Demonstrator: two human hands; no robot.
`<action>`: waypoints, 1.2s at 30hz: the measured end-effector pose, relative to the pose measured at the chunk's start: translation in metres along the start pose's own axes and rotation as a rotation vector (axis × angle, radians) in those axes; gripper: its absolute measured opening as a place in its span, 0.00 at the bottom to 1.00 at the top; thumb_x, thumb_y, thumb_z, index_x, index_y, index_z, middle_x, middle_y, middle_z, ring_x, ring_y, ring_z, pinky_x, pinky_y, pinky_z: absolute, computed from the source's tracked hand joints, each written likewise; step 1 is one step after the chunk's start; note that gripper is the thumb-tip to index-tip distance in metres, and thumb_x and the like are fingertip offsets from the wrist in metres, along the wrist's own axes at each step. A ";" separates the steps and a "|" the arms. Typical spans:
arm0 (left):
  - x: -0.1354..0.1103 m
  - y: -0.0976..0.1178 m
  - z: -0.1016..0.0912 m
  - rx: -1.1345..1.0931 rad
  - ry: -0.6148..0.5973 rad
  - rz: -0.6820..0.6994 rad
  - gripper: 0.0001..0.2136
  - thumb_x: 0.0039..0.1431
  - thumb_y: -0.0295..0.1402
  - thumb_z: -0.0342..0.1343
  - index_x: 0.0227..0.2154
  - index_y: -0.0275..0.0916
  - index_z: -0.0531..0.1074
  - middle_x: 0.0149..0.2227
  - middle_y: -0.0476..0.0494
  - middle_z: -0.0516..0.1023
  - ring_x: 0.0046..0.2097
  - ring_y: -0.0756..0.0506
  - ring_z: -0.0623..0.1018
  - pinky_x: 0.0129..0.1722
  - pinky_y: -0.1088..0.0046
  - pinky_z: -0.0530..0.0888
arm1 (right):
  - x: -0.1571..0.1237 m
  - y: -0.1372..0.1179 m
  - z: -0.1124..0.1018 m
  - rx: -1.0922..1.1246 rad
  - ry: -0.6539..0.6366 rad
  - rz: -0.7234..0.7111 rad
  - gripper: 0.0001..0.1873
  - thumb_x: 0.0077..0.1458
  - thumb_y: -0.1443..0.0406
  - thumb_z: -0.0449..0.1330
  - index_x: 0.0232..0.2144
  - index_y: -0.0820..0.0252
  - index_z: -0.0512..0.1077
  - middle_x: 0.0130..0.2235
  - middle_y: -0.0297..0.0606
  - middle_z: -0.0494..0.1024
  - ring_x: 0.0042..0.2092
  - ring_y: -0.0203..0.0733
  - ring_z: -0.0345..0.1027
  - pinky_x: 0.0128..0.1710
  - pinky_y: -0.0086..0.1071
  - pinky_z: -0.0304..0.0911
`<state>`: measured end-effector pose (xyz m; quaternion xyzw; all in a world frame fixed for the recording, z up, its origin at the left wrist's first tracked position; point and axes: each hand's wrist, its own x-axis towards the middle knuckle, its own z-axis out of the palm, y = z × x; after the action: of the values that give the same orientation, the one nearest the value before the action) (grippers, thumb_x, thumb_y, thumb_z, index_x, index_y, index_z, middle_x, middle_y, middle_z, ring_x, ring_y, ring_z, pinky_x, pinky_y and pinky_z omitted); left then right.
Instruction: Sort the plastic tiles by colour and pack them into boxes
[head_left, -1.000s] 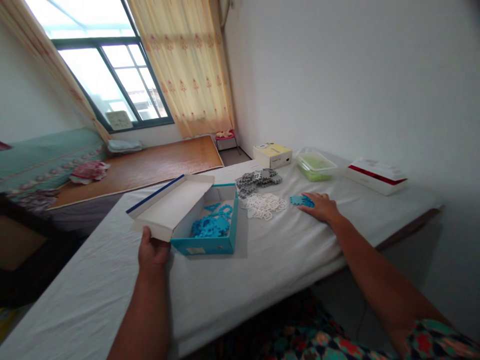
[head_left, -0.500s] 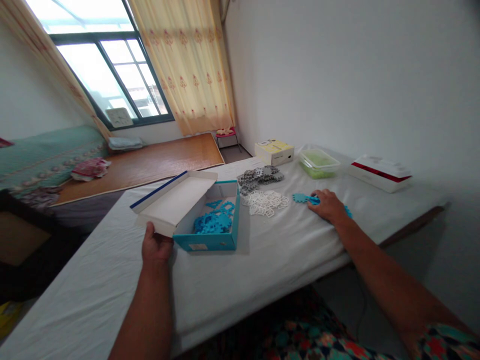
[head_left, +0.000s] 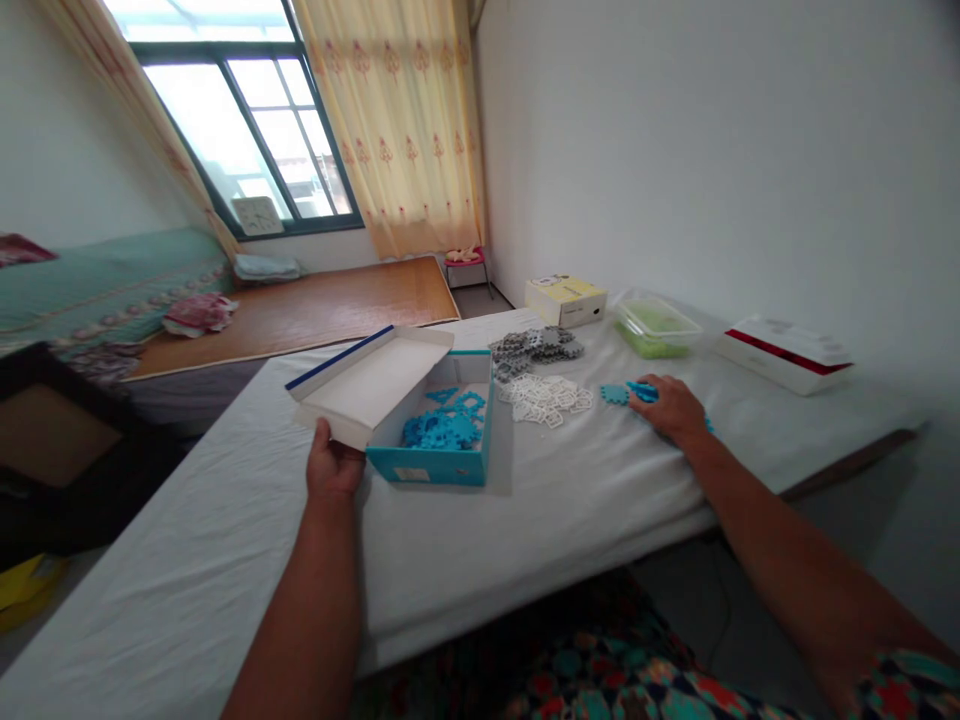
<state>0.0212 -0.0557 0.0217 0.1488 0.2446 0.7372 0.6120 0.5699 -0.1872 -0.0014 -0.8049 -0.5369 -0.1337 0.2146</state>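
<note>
My left hand [head_left: 332,465] grips the near corner of the raised lid [head_left: 390,375] of a blue cardboard box [head_left: 431,467]. Blue plastic gear-shaped pieces [head_left: 442,430] lie heaped inside the box. To the right, my right hand [head_left: 673,405] is closed on some blue plastic pieces [head_left: 645,391] at the tabletop; the palm hides part of them. A flat blue toothed piece [head_left: 614,394] lies just left of its fingertips. Another bit of blue shows beyond the wrist. Between the box and this hand are a pile of white plastic pieces [head_left: 544,398] and a pile of grey pieces [head_left: 536,347].
Along the wall stand a yellow-and-white box [head_left: 566,300], a clear tub with green contents [head_left: 656,328] and a white box with a red stripe [head_left: 785,355]. A white cloth [head_left: 442,560] covers the table, whose edge runs close before me.
The whole view has shifted slightly, moving the scene to the right. Both hands keep about the same places, the left on the lid and the right on the blue pieces.
</note>
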 end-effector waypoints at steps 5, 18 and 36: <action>0.002 -0.002 -0.002 -0.014 0.002 -0.017 0.18 0.65 0.33 0.51 0.56 0.37 0.67 0.46 0.40 0.81 0.47 0.45 0.79 0.56 0.64 0.70 | 0.017 -0.056 -0.026 0.195 0.040 -0.108 0.16 0.50 0.56 0.58 0.39 0.56 0.74 0.38 0.43 0.75 0.41 0.50 0.69 0.43 0.39 0.63; 0.000 -0.001 -0.003 -0.027 -0.005 -0.045 0.18 0.65 0.33 0.50 0.57 0.38 0.67 0.45 0.41 0.81 0.47 0.45 0.80 0.56 0.63 0.70 | 0.006 -0.322 -0.081 0.678 -0.119 -0.868 0.17 0.52 0.57 0.63 0.44 0.54 0.73 0.45 0.40 0.75 0.50 0.48 0.64 0.50 0.42 0.60; 0.006 -0.002 -0.004 0.022 -0.004 0.002 0.16 0.65 0.32 0.50 0.54 0.37 0.69 0.41 0.43 0.82 0.42 0.47 0.81 0.51 0.69 0.74 | 0.043 -0.018 -0.001 0.235 -0.450 -0.244 0.28 0.43 0.61 0.65 0.50 0.57 0.72 0.47 0.45 0.75 0.48 0.50 0.70 0.50 0.40 0.63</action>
<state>0.0197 -0.0499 0.0170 0.1570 0.2514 0.7347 0.6102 0.5705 -0.1470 0.0227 -0.7132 -0.6759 0.0868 0.1641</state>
